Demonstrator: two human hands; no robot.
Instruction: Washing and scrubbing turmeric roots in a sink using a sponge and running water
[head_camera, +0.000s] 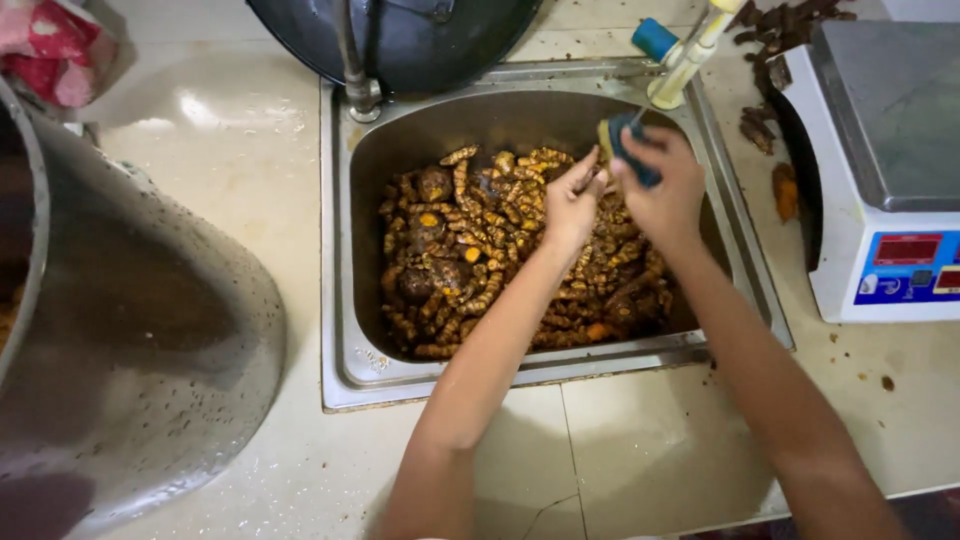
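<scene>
Over the steel sink (345, 250), set in the pale worktop (230, 150): left hand (572, 205) pinching a single turmeric root (603, 140), fingers together on it; right hand (662, 190) clamped round a blue scrubbing pad (632, 150) pressed to the same root, under the tap's thin stream. Below the hands, heaped in the sink, brown unscrubbed turmeric (480, 250) (a few cut faces bright orange), so most of the washing seemingly left. Right of the sink, a scale (880, 160), partly cut off; left, a big steel pot (140, 330), contents hidden.

Sink (350, 350) brushed metal; countertop (240, 150) glossy tile; roots (480, 240) rough, knobbly.
</scene>
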